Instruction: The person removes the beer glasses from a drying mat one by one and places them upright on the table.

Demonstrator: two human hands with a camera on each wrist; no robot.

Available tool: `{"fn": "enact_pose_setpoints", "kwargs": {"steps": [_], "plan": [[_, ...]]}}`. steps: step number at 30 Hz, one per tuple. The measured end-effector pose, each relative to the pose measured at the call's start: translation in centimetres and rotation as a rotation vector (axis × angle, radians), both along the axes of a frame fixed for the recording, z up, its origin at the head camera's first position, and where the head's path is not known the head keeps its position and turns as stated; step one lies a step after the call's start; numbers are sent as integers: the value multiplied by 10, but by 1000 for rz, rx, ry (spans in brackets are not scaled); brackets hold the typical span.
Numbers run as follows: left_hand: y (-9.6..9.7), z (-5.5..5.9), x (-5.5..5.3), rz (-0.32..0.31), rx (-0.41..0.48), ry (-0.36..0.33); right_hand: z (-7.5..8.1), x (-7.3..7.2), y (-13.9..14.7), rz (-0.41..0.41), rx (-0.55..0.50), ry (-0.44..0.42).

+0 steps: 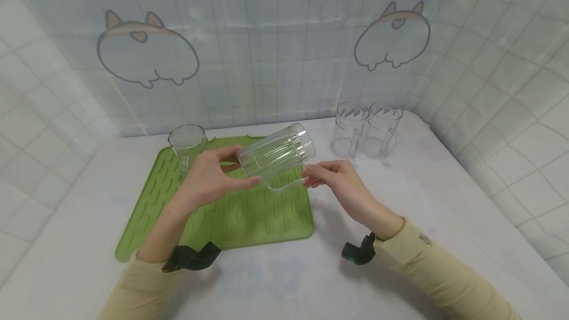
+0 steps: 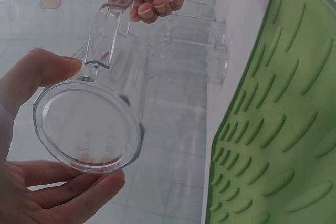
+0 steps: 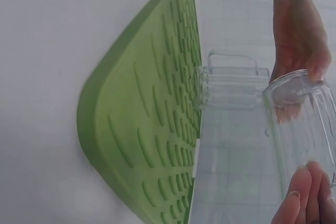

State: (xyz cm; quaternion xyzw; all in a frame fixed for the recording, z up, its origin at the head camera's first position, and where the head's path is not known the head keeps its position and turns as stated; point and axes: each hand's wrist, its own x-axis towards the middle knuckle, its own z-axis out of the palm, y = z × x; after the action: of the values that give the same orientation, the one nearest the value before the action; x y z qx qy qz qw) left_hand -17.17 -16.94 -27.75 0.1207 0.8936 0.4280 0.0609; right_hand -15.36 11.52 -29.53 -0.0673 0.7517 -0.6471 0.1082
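A clear glass mug (image 1: pixel 275 154) is held tilted on its side above the green mat (image 1: pixel 249 221), its open rim toward the upper right. My left hand (image 1: pixel 209 174) grips the base end, thumb on one side and fingers on the other; the left wrist view shows the round mug bottom (image 2: pixel 86 127) facing the camera. With thumb and fingertips my right hand (image 1: pixel 333 179) pinches the handle (image 1: pixel 289 185) near the rim. Behind my left hand, another glass mug (image 1: pixel 187 140) stands on the mat's far left part, partly hidden.
Two more glass mugs (image 1: pixel 348 130) stand side by side on the white table (image 1: pixel 378 280) at the back right. A tiled wall covering (image 1: pixel 275 53) with cartoon drawings rises behind the table, and tiled sides flank it. Raised ridges cover the mat.
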Motion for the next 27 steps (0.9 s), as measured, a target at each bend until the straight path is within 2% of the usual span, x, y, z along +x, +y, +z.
{"fn": "enact_pose_setpoints", "kwargs": {"steps": [11,17,22,27], "plan": [[0,-9,-1,-55,-97,-48,-1,1,2,64,-200,-89],[2,-15,-4,-74,-87,-76,0,1,2,95,-339,-140],[5,-19,-6,-89,-76,-67,1,1,1,97,-380,-173],[6,-20,-6,-116,-75,-41,1,2,0,113,-391,-171]]}}
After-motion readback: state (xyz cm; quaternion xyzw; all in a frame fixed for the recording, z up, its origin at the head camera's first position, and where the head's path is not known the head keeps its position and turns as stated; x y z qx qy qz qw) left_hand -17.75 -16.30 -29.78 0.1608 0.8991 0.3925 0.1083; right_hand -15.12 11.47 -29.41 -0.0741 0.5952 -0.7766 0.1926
